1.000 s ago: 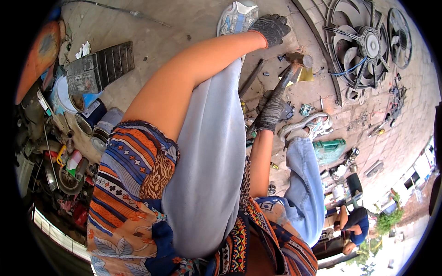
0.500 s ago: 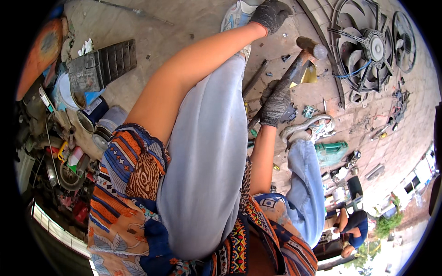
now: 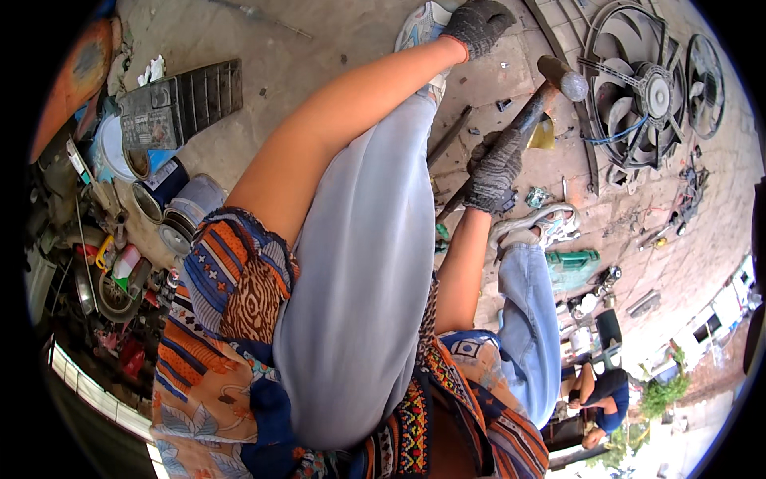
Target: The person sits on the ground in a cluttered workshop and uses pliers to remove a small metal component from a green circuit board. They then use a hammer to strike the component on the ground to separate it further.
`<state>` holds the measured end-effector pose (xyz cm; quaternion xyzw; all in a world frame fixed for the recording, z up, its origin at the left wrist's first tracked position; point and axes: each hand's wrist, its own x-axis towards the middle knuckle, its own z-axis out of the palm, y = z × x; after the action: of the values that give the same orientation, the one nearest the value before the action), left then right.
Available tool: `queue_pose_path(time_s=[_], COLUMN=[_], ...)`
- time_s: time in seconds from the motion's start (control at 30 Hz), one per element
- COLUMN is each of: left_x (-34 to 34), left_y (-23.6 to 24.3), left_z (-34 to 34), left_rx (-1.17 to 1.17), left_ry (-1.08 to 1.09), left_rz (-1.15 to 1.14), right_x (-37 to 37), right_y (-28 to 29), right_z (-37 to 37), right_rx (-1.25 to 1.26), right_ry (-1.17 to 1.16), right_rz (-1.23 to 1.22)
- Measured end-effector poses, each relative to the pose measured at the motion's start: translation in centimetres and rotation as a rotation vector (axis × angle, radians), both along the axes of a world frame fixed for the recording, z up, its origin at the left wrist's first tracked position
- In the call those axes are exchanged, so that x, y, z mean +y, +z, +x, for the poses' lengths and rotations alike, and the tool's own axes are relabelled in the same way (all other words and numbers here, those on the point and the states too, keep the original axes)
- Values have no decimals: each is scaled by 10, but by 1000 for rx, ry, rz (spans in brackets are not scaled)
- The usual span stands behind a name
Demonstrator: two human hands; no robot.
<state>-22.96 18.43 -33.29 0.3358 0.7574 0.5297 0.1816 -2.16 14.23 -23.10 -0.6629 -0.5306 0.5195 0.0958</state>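
My right hand [image 3: 495, 169], in a dark grey knit glove, is wrapped round the handle of a hammer [image 3: 563, 78]. Its blunt metal head points away to the upper right, over the paving. Beside the shoe [image 3: 420, 25] at the top, my gloved left hand [image 3: 481, 29] is closed, its fingers curled; whatever they may hold is hidden. A yellowish piece [image 3: 542, 132] shows just behind the hammer handle. Small dark bits [image 3: 503, 104] lie on the ground between my hands.
Radiator fans [image 3: 638, 88] lie at the upper right, near long dark strips [image 3: 550, 36]. A green case [image 3: 573, 270] is beside my other shoe [image 3: 550, 223]. Cans [image 3: 162, 186] and a black plastic cover [image 3: 191, 102] are at left. Another person [image 3: 608, 403] sits at lower right.
The hammer and my right hand have shifted a little to the right and slightly upward. My left hand stays closed by the shoe; the whole view has shifted slightly.
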Motion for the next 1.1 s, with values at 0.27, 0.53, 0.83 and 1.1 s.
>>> queue_pose_path(time_s=[0.27,0.53,0.83,1.1], left_x=[5,-12,-5,0], left_y=[-21,24,29,33], left_z=[3,26,36,36], left_rx=[249,452,627,423], left_ry=[-3,-492,-435,-518], left_rz=[53,-459,-530,-438], right_x=[1,-12,-6,4], right_y=[-20,11,-7,-32], right_z=[-2,37,117,139], right_rx=[-254,230,898,1246], right_ry=[152,-309,-404,-591], right_rz=[-110,-376,-619,-722])
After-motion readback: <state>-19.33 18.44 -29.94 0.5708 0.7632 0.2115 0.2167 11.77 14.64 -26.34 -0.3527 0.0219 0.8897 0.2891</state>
